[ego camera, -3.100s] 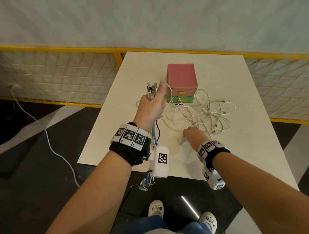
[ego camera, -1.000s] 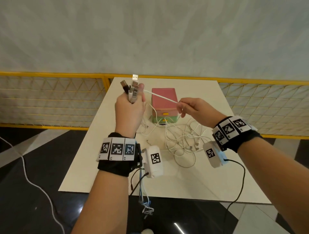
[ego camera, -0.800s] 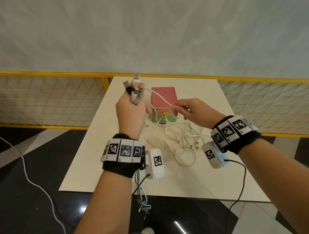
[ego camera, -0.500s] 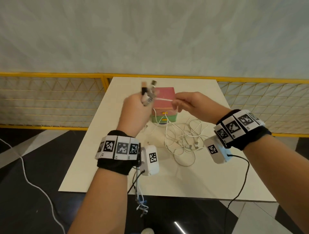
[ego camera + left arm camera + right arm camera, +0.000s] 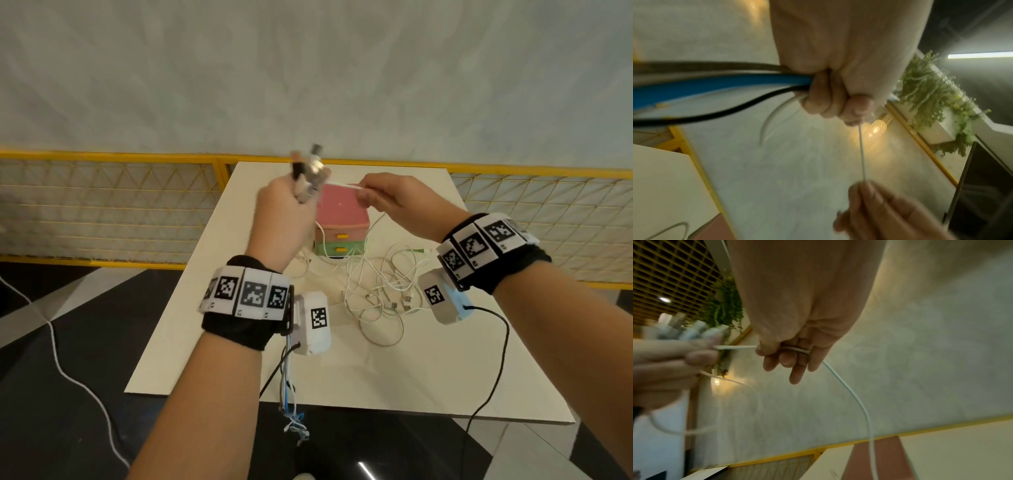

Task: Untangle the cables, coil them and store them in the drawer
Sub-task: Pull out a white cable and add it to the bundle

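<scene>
Left hand (image 5: 281, 219) is a closed fist round a bunch of cable ends, their plugs (image 5: 310, 171) sticking up at 12 o'clock from the knuckles. Right hand (image 5: 394, 202), near it at 3 o'clock, pinches one thin white cable (image 5: 862, 155) stretched taut between the two, thumb against fingers (image 5: 789, 356). From the pinch that cable drops towards the loose white tangle (image 5: 380, 291) on the table (image 5: 428, 377), just in front of the small pink and green drawer box (image 5: 340, 219). These cords look light, limp and smooth, likely to slip and snag on each other; holding near a plug and drawing gently seems best.
</scene>
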`<state>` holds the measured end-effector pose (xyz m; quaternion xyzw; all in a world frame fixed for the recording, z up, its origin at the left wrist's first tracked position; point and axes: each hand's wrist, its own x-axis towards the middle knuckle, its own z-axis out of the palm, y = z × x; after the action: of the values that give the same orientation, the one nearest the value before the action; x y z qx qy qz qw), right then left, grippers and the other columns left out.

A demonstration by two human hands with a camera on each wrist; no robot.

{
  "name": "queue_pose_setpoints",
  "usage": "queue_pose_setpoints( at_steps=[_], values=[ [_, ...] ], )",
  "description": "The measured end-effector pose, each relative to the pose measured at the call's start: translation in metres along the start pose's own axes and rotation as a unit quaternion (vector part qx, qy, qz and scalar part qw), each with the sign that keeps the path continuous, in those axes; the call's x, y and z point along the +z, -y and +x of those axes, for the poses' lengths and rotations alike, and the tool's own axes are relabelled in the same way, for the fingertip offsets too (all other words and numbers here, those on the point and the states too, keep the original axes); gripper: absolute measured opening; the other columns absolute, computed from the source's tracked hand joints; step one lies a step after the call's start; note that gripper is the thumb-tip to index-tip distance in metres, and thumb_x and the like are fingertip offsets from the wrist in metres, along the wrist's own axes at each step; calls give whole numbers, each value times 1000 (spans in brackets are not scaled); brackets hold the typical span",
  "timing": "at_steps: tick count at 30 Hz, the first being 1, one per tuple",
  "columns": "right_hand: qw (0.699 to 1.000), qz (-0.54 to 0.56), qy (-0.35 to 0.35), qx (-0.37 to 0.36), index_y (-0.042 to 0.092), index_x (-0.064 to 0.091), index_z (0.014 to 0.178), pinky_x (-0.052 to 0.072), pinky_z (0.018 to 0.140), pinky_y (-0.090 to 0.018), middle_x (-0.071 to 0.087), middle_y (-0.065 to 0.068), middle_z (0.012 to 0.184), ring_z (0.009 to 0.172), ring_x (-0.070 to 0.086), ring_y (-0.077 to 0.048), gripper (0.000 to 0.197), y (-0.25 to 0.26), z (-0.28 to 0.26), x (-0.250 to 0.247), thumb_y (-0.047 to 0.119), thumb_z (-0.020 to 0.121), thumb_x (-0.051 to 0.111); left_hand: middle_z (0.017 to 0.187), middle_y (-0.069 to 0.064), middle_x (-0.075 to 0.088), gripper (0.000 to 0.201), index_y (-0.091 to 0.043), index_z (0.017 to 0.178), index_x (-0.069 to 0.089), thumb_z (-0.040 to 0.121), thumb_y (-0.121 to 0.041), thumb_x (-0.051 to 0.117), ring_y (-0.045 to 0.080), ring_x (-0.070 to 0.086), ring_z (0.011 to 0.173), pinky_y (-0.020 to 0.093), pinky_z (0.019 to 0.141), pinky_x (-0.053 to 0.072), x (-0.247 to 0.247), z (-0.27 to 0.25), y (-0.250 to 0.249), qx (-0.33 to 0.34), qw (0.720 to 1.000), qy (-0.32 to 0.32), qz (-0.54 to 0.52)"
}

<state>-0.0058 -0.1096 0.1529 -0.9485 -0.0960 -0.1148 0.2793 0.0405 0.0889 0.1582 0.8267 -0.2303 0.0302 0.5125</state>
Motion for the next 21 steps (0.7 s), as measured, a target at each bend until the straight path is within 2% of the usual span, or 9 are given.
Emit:
queue_pose_setpoints(
  at_steps=[2, 4, 6, 8, 11, 13, 15, 18, 21],
  values=[
    [999, 6, -1, 34, 11, 59, 88, 37, 64, -7, 53, 14, 72, 66, 49, 6, 29, -14, 0, -1, 25, 101, 38, 56, -2, 52, 34, -19, 68, 56, 99, -31, 53, 10, 49, 44, 20, 46, 41, -12, 2, 1, -4, 992, -106, -70],
    [999, 6, 6, 51, 10, 60, 86, 36, 63, -5, 52, 14, 70, 65, 49, 8, 31, -20, 1, 1, 25, 102, 37, 63, 0, 60, 29, -13, 80, 63, 101, -30, 50, 4, 49, 39, 11, 44, 39, -20, 4, 3, -3, 988, -135, -75],
    [999, 2, 9, 36, 10, 60, 86, 36, 64, -6, 53, 14, 71, 66, 48, 5, 32, -17, 4, 3, 26, 102, 37, 66, 4, 64, 20, -12, 94, 62, 102, -24, 48, 1, 54, 41, 6, 45, 39, -17, 5, 3, -11, 996, -88, -34],
    [1000, -14, 14, 4, 12, 59, 86, 37, 64, -13, 54, 13, 74, 68, 48, -1, 31, -6, 10, 4, 29, 101, 38, 61, 1, 62, 13, -21, 99, 59, 102, -24, 47, 2, 56, 44, 8, 45, 39, -5, 5, 2, -2, 1000, -10, 3],
    [998, -37, 2, -45, 13, 60, 85, 39, 73, -20, 48, 13, 68, 64, 46, -3, 27, 6, 19, 1, 26, 100, 42, 57, -4, 57, 23, -22, 83, 62, 100, -31, 49, 12, 55, 51, 25, 54, 44, 9, 7, -1, 5, 998, 53, 44],
    [999, -26, -21, -37, 12, 60, 87, 38, 80, -12, 45, 13, 66, 62, 46, 0, 26, 2, 21, -5, 24, 100, 42, 54, -5, 53, 33, -24, 69, 56, 99, -37, 52, 13, 51, 50, 27, 53, 42, 6, 7, -5, -6, 1000, 13, 1],
    [999, -12, -34, 3, 10, 60, 89, 35, 66, -9, 47, 12, 68, 63, 47, 3, 27, -10, 17, -10, 23, 101, 40, 53, -6, 49, 35, -23, 65, 53, 99, -35, 53, 10, 46, 42, 21, 45, 38, -3, 7, -10, -9, 994, -66, -83],
    [999, -23, -28, 34, 16, 59, 88, 34, 64, -19, 52, 6, 72, 66, 48, -1, 27, -26, 9, -10, 24, 102, 37, 60, -5, 52, 32, -14, 72, 56, 101, -25, 51, 4, 41, 32, 17, 37, 33, -19, 8, -14, 2, 975, -148, -163],
    [998, -12, -42, 41, 19, 59, 92, 42, 75, -31, 59, 0, 79, 80, 56, -15, 27, -28, 2, -10, 29, 102, 35, 42, -4, 47, 35, -11, 76, 59, 101, -34, 49, 6, 42, 32, 15, 44, 37, -29, 9, -11, 1, 965, -193, -178]
  ],
)
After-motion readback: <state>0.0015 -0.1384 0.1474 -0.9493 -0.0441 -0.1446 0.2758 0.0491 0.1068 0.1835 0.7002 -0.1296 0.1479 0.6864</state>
